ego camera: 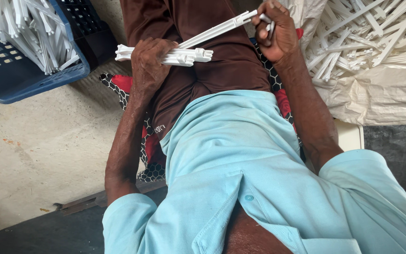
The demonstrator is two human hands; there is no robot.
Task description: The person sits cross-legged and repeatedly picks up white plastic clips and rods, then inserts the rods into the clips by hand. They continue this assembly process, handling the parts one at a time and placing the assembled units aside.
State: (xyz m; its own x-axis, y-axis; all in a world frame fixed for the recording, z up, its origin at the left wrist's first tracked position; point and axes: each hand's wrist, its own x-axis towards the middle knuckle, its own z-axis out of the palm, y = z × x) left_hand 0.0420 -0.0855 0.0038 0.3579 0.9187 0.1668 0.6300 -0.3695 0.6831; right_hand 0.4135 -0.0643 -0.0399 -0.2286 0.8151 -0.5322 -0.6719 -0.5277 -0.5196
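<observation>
The left hand point(147, 63) is closed around a small bundle of white plastic strips point(184, 56), which lie flat and side by side. The grip of this hand is clamped on the bundle near its middle, so the ends of the strips stick out on both sides of the fist. The bundle rests just above the person's lap, over the dark brown trousers point(212, 47).

The right hand point(276, 33) holds one single white plastic strip point(217, 30). Its grip is closed on the far end of this strip, together with a small grey metal tool point(269, 26) that I cannot identify clearly. The single strip runs from this grip diagonally down toward the left grip, and its lower end touches or lies just over the bundle there; I cannot tell which.

Beyond the left grip, to its outer side, stands a blue plastic crate point(10, 80) with many white strips of the same kind inside. A black crate point(88, 28) stands just beside it. To the outer side of the right grip there is a white woven sack point(377, 94), open, with a big loose pile of white strips point(367, 42) on it.

The person wears a light blue shirt point(240, 164) and sits on a red and black patterned cushion point(128, 94). Under the left forearm is the pale concrete floor point(38, 150).
</observation>
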